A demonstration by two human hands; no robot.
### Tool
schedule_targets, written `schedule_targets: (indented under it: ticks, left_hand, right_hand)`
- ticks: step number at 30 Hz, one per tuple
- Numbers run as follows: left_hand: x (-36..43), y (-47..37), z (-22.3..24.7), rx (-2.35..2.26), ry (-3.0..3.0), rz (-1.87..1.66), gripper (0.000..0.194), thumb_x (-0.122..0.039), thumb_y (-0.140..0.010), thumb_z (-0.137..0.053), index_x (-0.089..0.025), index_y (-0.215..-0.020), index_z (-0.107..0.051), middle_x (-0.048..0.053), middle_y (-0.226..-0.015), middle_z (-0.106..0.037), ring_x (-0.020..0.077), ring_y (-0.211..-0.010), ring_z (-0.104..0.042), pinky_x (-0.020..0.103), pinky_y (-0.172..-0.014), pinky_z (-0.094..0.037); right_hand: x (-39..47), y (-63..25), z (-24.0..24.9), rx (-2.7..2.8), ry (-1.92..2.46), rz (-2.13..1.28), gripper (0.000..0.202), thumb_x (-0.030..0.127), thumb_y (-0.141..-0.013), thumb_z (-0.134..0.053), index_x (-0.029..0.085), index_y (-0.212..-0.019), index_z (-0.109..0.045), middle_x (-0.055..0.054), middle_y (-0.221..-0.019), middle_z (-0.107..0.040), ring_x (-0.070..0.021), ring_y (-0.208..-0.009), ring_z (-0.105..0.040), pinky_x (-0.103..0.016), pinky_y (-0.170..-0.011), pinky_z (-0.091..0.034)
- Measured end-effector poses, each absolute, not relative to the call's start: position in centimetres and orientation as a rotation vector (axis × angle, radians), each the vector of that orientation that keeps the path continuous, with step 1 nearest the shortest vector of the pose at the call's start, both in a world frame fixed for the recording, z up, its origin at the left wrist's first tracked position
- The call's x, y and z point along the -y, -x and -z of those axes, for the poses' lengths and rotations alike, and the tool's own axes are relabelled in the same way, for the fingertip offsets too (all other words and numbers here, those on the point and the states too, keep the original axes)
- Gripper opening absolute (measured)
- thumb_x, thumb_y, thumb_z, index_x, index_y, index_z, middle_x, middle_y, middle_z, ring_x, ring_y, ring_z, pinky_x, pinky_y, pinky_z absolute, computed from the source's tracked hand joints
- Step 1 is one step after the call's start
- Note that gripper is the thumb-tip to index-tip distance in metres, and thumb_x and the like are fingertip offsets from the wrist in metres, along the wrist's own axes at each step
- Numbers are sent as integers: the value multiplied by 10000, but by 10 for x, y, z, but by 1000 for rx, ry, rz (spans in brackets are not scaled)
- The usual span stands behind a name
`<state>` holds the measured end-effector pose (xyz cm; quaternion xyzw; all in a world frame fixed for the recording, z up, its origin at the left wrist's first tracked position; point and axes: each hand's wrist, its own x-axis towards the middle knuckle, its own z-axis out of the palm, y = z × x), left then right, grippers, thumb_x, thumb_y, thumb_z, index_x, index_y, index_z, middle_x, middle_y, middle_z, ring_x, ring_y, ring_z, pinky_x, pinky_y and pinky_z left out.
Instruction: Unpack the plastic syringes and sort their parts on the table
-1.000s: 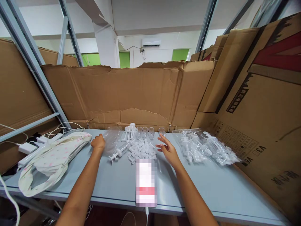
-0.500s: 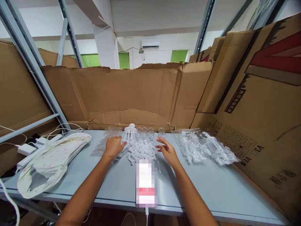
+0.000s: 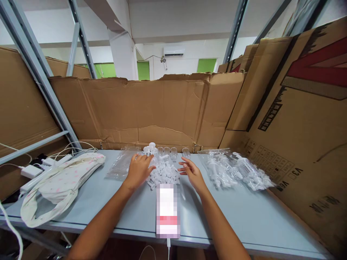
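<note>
A pile of small white plastic parts (image 3: pixel 164 172) lies in the middle of the grey table (image 3: pixel 233 213). My left hand (image 3: pixel 139 169) is over the pile's left edge, fingers apart, with nothing seen in it. To the right of the pile, my right hand (image 3: pixel 192 172) hovers with spread fingers, holding nothing. Behind the pile stand several clear ribbed cups (image 3: pixel 174 153), one (image 3: pixel 185 152) of them apart near my right fingertips. White round-topped pieces (image 3: pixel 150 148) are at the back, partly hidden by my left hand.
A pixelated phone-like object (image 3: pixel 168 211) with a cable lies at the front edge. Bags of white parts (image 3: pixel 223 169) sit at right, a flat clear bag (image 3: pixel 119 166) at left. A cloth bag (image 3: pixel 59 184) and power strips (image 3: pixel 38 178) are far left. Cardboard (image 3: pixel 151 108) walls the back.
My left hand has moved right, over the left side of the pile, and now covers part of the white round-topped pieces. My right hand has barely moved.
</note>
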<state>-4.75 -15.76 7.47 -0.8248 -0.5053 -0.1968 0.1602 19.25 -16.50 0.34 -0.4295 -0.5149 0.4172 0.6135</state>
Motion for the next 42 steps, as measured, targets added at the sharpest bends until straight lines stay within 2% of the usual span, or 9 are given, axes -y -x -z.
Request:
schedule_targets:
  ticks: [4, 7, 14, 18, 22, 26, 30, 36, 42]
  left_hand:
    - [169, 34, -83, 832, 2336, 713, 371, -211, -824, -561, -306, -1179, -515, 26, -1159, -614, 197, -1120, -519, 493, -1090, -160]
    - [171, 23, -79, 555, 2278, 733, 397, -145, -838, -524, -332, -1187, -503, 0, -1267, -550, 180, -1239, -427, 483, -1112, -140]
    - [162, -1, -58, 414, 2188, 882, 371, -163, -826, -544, -313, -1165, -519, -5, -1360, -466, 174, -1309, -339, 472, -1131, -81]
    - [163, -12, -45, 564, 2221, 1054, 409, -161, -820, -531, -315, -1198, -504, 24, -1342, -482, 219, -1314, -324, 502, -1102, -150]
    - [170, -20, -33, 876, 2332, 1310, 330, -256, -827, -521, -215, -1155, -515, 94, -1214, -567, 227, -1176, -473, 456, -1022, -304]
    - [172, -21, -23, 1050, 2484, 1316, 279, -397, -813, -543, -178, -984, -562, 70, -924, -655, 199, -877, -581, 369, -827, -413]
    - [167, -18, -17, 1083, 2481, 1239, 211, -286, -904, -404, -178, -840, -574, 42, -772, -640, 161, -730, -561, 314, -710, -395]
    - [164, -15, -15, 993, 2348, 1100, 267, -300, -929, -340, -148, -911, -560, 45, -728, -583, 174, -676, -493, 300, -638, -355]
    - [171, -15, -15, 937, 2281, 1024, 318, -369, -921, -337, -173, -810, -562, 41, -648, -527, 173, -617, -465, 306, -586, -312]
  right_hand:
    - [172, -191, -14, 1103, 850, -1259, 524, 591, -770, -503, 233, -1149, -561, -90, -1043, -641, -187, -793, -642, -353, -721, -513]
    - [179, -188, -20, 1217, 777, -1448, 559, 644, -738, -504, 218, -1086, -603, -90, -980, -666, -194, -807, -638, -338, -709, -500]
    - [190, -181, -28, 1287, 680, -1517, 380, 463, -715, -648, 233, -1011, -583, -46, -853, -675, -187, -774, -643, -322, -707, -472]
    - [186, -181, -25, 1178, 651, -1466, 339, 387, -697, -652, 236, -989, -570, -53, -880, -673, -205, -779, -645, -332, -692, -483]
    - [182, -183, -19, 1079, 636, -1386, 318, 315, -671, -658, 225, -966, -582, -61, -929, -675, -228, -835, -640, -358, -732, -489]
    - [182, -185, -17, 1116, 652, -1321, 253, 307, -676, -646, 214, -910, -619, -65, -985, -668, -243, -924, -615, -387, -804, -472]
    - [183, -182, -18, 1159, 710, -1323, 297, 363, -654, -688, 227, -907, -611, -57, -968, -667, -237, -907, -611, -378, -777, -473]
    - [180, -178, -14, 1084, 681, -1329, 390, 581, -687, -610, 210, -803, -590, -39, -773, -636, -178, -652, -579, -305, -577, -442]
    - [182, -173, -14, 950, 670, -1367, 347, 539, -699, -630, 198, -715, -566, -5, -649, -586, -131, -541, -515, -269, -509, -410]
